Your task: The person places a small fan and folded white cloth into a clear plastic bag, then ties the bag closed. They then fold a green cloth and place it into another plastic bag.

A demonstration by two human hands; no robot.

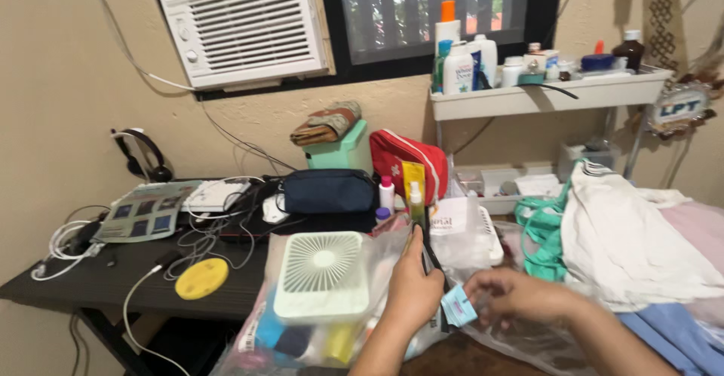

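A person's left hand [413, 285] is closed around a slim dark object [427, 246], thumb and fingers clamped on its lower part so that its upper end stands up above the knuckles; what the object is cannot be told from this view. Just to the right of that grip, the right hand [513, 294] pinches a small light-blue packet [458, 308] between fingertips, the packet hanging at the gap between the two hands and nearly touching the left hand's heel. Directly left of the grip lies a clear plastic bag [392, 255] bulging with small items, and a pale green portable fan [322, 274] rests on top of it. Beyond the grip, further from the person, a yellow tube [413, 181] and a small white bottle [387, 193] stand in front of a red pouch [409, 161] and beside a navy pouch [329, 191]. To the right of the hands, white clothing [626, 233] is heaped over a teal strap. The risk, as it looks here, is the light pinch on the packet: held only at its edge, it could slip and drop into the crumpled plastic below the hands. The fan, perched on the soft, uneven bag, might also slide if the left hand nudges the plastic.
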